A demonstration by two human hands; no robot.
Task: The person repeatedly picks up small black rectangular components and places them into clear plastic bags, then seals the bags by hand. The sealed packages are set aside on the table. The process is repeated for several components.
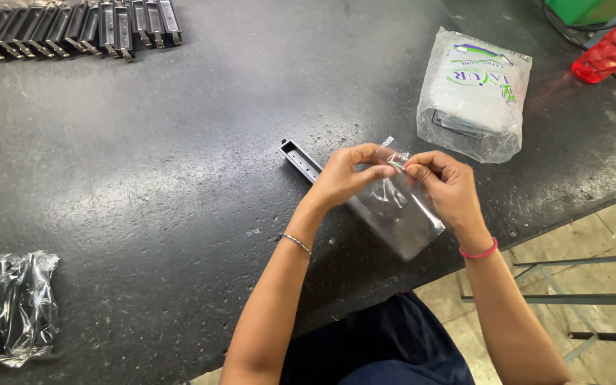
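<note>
My left hand [344, 175] and my right hand [447, 185] both pinch the top edge of a small clear plastic bag [401, 214], which hangs down between them over the table's front edge. A dark metal channel piece [299, 158] lies on the black table [180, 157] just behind my left hand, partly hidden by it. A thin bangle circles my left wrist and a pink band my right wrist.
A row of several dark metal pieces [73, 28] lines the far left edge. Bagged dark pieces [8, 306] lie at the near left. A printed white plastic packet [473, 93] sits at the right, a red bottle [614, 46] beyond it. A metal frame [586, 299] stands on the floor.
</note>
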